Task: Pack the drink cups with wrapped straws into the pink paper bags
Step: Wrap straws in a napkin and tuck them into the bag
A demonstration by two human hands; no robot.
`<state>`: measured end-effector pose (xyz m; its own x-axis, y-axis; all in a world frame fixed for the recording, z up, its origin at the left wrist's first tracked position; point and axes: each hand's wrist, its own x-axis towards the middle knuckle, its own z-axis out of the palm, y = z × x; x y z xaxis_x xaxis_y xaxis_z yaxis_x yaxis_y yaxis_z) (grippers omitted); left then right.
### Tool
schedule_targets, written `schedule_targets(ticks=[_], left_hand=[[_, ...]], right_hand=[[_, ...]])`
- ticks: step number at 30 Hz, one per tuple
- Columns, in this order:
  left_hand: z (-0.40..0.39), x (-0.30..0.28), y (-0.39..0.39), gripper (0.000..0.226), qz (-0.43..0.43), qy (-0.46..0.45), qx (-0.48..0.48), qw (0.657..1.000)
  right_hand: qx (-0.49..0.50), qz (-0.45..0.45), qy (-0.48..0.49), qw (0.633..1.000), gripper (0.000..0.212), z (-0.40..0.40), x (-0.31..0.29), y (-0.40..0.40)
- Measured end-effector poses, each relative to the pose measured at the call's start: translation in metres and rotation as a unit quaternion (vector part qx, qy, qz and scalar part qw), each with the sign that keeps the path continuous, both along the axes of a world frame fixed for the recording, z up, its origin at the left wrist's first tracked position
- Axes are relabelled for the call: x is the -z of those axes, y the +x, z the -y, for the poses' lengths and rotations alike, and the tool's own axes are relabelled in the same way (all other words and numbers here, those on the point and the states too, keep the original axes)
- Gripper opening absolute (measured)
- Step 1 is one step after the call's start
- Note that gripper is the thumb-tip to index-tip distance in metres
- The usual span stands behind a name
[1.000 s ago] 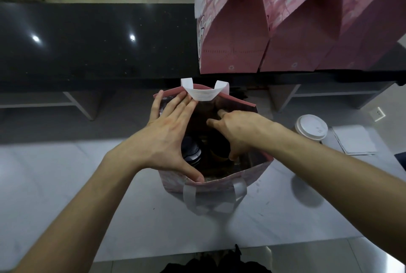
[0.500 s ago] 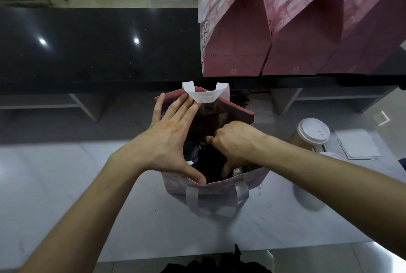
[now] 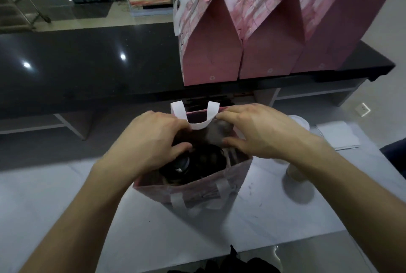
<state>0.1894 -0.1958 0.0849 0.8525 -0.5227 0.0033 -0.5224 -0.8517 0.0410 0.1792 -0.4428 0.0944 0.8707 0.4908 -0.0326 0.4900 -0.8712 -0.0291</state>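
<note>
Inside bag (image 3: 197,189): dark, blurry cup lids (image 3: 182,164)

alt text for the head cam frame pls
Both hands, left and right, grip the far rim of an open pink paper bag on a white table. Dark cup lid inside; three closed bags behind.

A flat white table top (image 3: 66,206) is holding an open pink paper bag with white handles (image 3: 197,191), a tan paper cup with a white lid (image 3: 296,169) just to its right, and a small stack of white paper (image 3: 338,134) farther right. Behind it, a shiny black stone counter (image 3: 87,64) is carrying three closed pink paper bags (image 3: 211,53) standing side by side.
</note>
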Motion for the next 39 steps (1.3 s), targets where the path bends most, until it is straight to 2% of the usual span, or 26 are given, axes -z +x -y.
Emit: schedule_targets(ticks=[5, 8, 15, 19, 22, 27, 29, 33, 35, 39], left_hand=[[0.055, -0.021, -0.001, 0.031, 0.117, 0.049, 0.004, 0.992], [0.094, -0.025, -0.002, 0.031, 0.151, 0.035, 0.015, 0.988], [0.207, 0.003, 0.009, 0.051, 0.126, 0.008, 0.010, 0.992], [0.267, 0.038, 0.010, 0.052, 0.076, -0.004, -0.039, 0.996], [0.297, 0.068, 0.006, 0.052, 0.040, -0.010, -0.080, 0.996], [0.322, 0.099, -0.006, 0.053, -0.023, -0.028, -0.131, 0.991], [0.325, 0.103, -0.006, 0.053, -0.034, -0.033, -0.146, 0.988], [0.331, 0.108, -0.005, 0.053, -0.040, -0.040, -0.168, 0.984], [0.334, 0.110, -0.005, 0.053, -0.037, -0.048, -0.175, 0.983], [0.341, 0.110, -0.003, 0.049, -0.027, -0.063, -0.185, 0.980]], right_hand=[[0.101, 0.011, 0.029, 0.994, 0.061, 0.057, -0.009, -0.024], [0.162, 0.023, 0.038, 0.986, 0.053, 0.109, -0.002, -0.030], [0.302, 0.017, 0.027, 0.953, 0.040, 0.258, 0.074, -0.008], [0.334, -0.068, 0.089, 0.936, 0.030, 0.316, 0.150, 0.009], [0.349, -0.134, 0.143, 0.916, 0.022, 0.327, 0.202, 0.025], [0.334, -0.192, 0.187, 0.904, 0.038, 0.315, 0.253, 0.048], [0.315, -0.190, 0.186, 0.911, 0.032, 0.311, 0.264, 0.051], [0.311, -0.177, 0.172, 0.918, 0.034, 0.309, 0.277, 0.051], [0.319, -0.186, 0.174, 0.913, 0.030, 0.309, 0.280, 0.053], [0.343, -0.188, 0.183, 0.902, 0.037, 0.320, 0.282, 0.051]])
